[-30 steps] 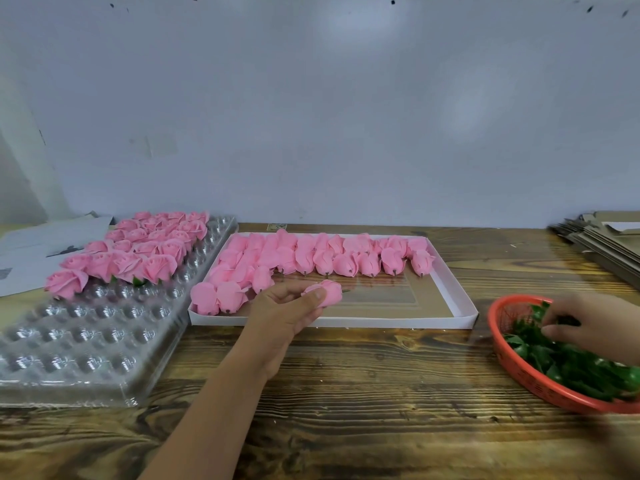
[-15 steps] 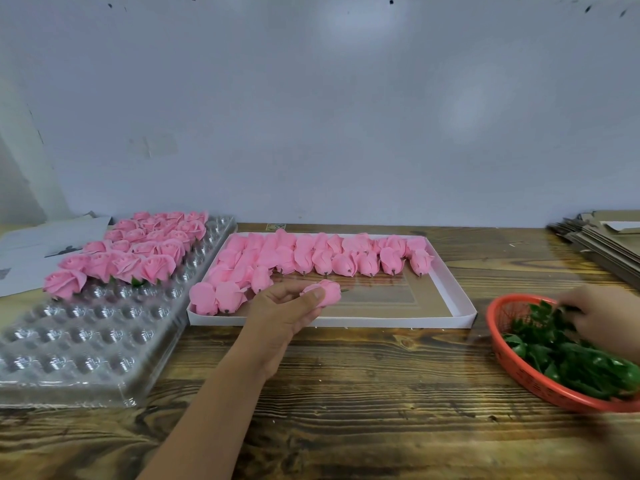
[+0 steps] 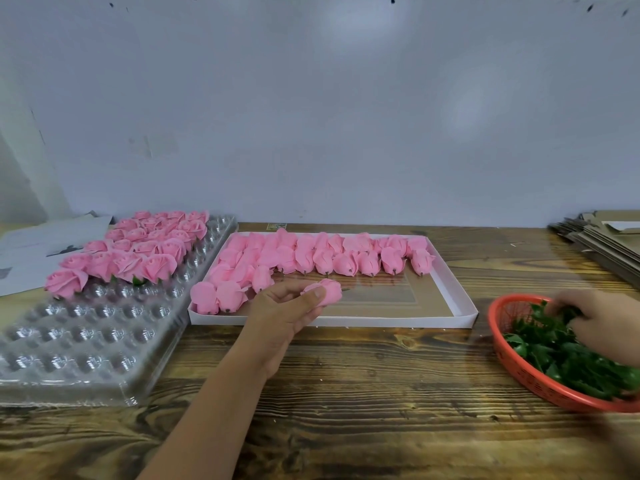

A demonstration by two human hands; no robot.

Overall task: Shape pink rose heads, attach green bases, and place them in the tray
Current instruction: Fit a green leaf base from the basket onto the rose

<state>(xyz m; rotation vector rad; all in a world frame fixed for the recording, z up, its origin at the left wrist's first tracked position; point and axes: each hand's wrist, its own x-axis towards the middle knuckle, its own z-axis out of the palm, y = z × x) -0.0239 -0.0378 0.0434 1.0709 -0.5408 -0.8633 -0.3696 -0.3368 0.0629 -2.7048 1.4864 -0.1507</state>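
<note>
My left hand (image 3: 287, 308) pinches a pink rose bud (image 3: 329, 292) between thumb and fingers, just above the front edge of the white cardboard box (image 3: 457, 306). Several closed pink buds (image 3: 311, 258) lie in rows in that box. My right hand (image 3: 595, 320) is down in the red basket (image 3: 519, 368), its fingertips buried among the green bases (image 3: 554, 351); whether it holds one is hidden. Several finished open roses (image 3: 138, 251) sit at the back of the clear plastic cavity tray (image 3: 86, 341) on the left.
A wooden table (image 3: 346, 393) carries everything. Flattened cardboard sheets (image 3: 602, 237) are stacked at the far right. Grey papers (image 3: 38, 247) lie behind the plastic tray at the far left. A pale wall closes off the back.
My right hand has shifted right and toward the back within the red basket. My left hand stays almost still with the bud.
</note>
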